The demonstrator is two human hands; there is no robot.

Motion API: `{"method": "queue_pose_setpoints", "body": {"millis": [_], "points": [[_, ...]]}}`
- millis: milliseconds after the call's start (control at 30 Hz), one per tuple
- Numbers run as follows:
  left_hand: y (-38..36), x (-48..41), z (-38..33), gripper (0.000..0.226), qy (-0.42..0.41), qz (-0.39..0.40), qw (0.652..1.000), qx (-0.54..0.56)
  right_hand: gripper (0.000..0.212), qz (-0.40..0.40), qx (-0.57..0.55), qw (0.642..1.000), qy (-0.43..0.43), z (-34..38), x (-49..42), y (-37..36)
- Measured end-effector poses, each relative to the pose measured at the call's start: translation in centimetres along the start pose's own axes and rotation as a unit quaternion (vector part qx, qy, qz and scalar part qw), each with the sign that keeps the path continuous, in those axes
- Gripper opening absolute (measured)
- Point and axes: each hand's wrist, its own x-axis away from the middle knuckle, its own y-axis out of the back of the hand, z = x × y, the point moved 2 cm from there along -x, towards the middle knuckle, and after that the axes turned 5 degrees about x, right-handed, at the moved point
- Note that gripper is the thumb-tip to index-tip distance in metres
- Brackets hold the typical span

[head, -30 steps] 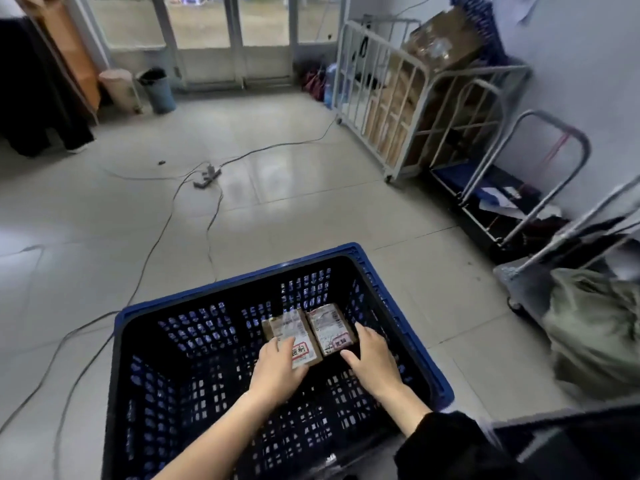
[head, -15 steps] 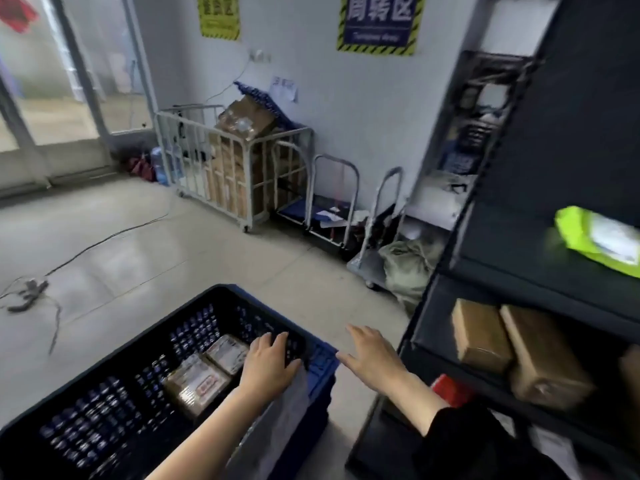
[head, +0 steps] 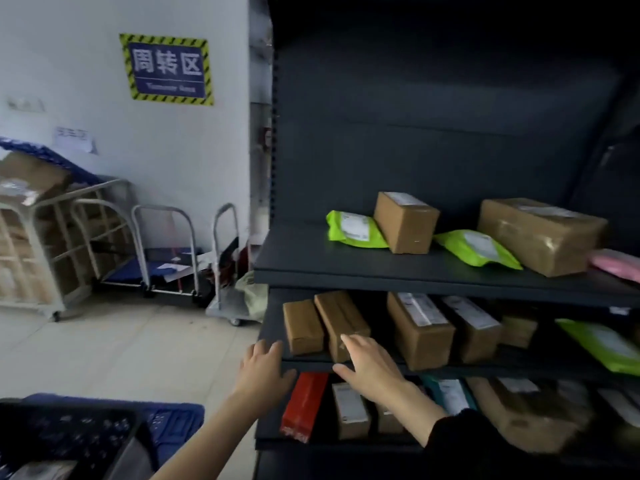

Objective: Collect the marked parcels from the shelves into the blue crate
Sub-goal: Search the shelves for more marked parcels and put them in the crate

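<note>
Both hands hold nothing, fingers loosely spread: the left hand is before the left corner of the middle dark metal shelf, and the right hand is at the front of a long brown cardboard parcel lying there, though I cannot tell if it touches. A shorter brown cardboard parcel lies just beside it on the left. The blue plastic crate stands on the floor, lower left.

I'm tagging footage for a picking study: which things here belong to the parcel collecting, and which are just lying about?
Job: blue crate, shelves, brown parcels, green mailers (marks unreadable), left hand and right hand, both open, reaching.
Lying about: wall sign, hand trolleys, cage cart.
</note>
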Motion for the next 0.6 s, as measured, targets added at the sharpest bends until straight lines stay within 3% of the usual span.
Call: {"method": "queue_pose_setpoints", "body": {"millis": [233,600], "points": [[-3.3,1.6,-12.8,0.058,-0.100,0.005,0.995,-0.018,0.065,-0.042,-0.002,0.996,-0.084,-11.3,7.8,3.9],[-9.0,5.8,-30.6,0.062,-0.191,0.034,0.980,-0.051,0.065,-0.073,0.020,0.983,-0.168,-26.1,20.0,7.7]]}}
